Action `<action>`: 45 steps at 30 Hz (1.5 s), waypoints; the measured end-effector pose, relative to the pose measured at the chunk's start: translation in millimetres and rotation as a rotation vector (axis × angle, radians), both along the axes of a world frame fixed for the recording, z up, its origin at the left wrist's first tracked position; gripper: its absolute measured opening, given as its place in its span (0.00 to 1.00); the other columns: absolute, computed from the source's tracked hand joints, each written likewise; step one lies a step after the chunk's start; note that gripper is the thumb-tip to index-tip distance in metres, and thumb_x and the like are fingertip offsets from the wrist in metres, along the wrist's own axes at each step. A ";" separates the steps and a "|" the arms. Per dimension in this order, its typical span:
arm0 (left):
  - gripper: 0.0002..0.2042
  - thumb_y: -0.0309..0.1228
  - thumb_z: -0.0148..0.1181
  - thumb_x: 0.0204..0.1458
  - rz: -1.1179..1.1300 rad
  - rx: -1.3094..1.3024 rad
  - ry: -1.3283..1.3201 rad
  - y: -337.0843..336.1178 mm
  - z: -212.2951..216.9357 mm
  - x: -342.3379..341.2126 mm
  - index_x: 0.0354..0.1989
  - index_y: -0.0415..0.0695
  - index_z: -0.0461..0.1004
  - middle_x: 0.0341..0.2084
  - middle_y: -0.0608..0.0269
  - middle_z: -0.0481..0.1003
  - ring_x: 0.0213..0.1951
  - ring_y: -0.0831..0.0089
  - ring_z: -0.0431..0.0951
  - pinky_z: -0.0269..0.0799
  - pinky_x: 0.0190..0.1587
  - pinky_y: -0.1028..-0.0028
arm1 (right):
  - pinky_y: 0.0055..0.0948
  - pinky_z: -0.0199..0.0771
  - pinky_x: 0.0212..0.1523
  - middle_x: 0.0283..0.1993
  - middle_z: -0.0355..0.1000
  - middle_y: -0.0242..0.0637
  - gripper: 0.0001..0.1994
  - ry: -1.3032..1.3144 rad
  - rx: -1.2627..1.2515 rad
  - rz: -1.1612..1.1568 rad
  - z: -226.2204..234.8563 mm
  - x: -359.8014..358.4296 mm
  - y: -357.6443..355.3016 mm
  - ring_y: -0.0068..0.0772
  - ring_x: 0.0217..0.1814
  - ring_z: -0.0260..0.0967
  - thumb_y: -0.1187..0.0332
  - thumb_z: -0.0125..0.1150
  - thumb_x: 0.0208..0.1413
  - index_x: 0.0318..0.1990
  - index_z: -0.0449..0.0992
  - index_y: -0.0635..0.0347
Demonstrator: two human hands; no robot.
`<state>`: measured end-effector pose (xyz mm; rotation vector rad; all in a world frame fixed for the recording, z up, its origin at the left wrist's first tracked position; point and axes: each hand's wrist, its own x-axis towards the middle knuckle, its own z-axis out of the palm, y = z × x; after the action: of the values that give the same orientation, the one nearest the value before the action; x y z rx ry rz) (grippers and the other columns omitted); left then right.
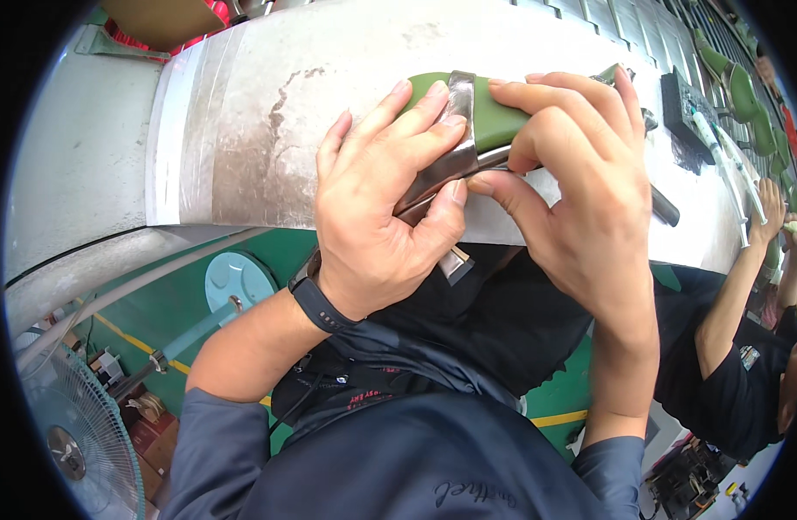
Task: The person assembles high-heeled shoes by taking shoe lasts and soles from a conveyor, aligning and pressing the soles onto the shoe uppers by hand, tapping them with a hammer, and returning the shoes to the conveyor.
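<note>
Both of my hands are on a sandal built on a green shoe last [500, 121], just above the front edge of the worktable. A glossy dark brown strap [462, 94] wraps across the last. My left hand [372, 199] lies over the strap's left side, its fingers on the last and its thumb at the lower edge. My right hand [580, 169] curls round the other side, with thumb and forefinger pinched at the dark rim below the last. Its fingertips partly hide what they pinch. A strap end with a pale metal piece [455, 263] hangs below my left hand.
On the pale worktable [242, 130], a dark-handled tool [664, 206] lies beside my right hand. Further right are a black block [686, 113], white slender tools [723, 165] and several green lasts [745, 95]. A co-worker's hand [768, 211] works there. A fan [78, 433] stands lower left.
</note>
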<state>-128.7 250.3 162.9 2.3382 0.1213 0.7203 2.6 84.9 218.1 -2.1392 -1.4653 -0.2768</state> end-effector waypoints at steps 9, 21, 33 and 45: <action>0.25 0.30 0.70 0.51 -0.102 0.169 0.122 9.1 29.4 3.8 0.59 0.42 0.73 0.65 0.48 0.74 0.68 0.48 0.71 0.57 0.72 0.45 | 0.52 0.64 0.71 0.62 0.78 0.41 0.32 -0.040 -0.025 0.034 3.6 39.9 -20.6 0.51 0.68 0.70 0.54 0.81 0.40 0.52 0.80 0.60; 0.32 0.36 0.64 0.61 -0.287 0.252 0.285 5.9 45.9 35.8 0.73 0.41 0.63 0.72 0.46 0.66 0.74 0.44 0.61 0.55 0.72 0.41 | 0.46 0.69 0.65 0.59 0.78 0.43 0.31 0.021 0.045 0.048 -5.3 46.5 -22.1 0.52 0.65 0.70 0.50 0.80 0.43 0.52 0.82 0.61; 0.35 0.39 0.63 0.64 -0.216 0.310 0.352 -4.1 41.8 45.1 0.77 0.42 0.57 0.72 0.47 0.64 0.75 0.46 0.60 0.50 0.73 0.37 | 0.44 0.68 0.65 0.55 0.77 0.45 0.20 0.347 0.360 -0.513 -55.9 39.7 -112.8 0.45 0.61 0.71 0.74 0.69 0.54 0.56 0.82 0.59; 0.35 0.36 0.60 0.66 -0.505 0.061 0.359 -8.0 59.4 103.8 0.78 0.37 0.53 0.57 0.30 0.75 0.59 0.39 0.77 0.70 0.62 0.58 | 0.40 0.78 0.36 0.36 0.75 0.41 0.20 0.223 -0.096 -0.479 -21.7 25.1 -102.1 0.44 0.33 0.77 0.77 0.66 0.50 0.53 0.79 0.57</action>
<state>-24.9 242.3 222.3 2.3899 -0.3287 0.0569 27.7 -17.3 196.4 -2.4880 -0.8461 -0.1311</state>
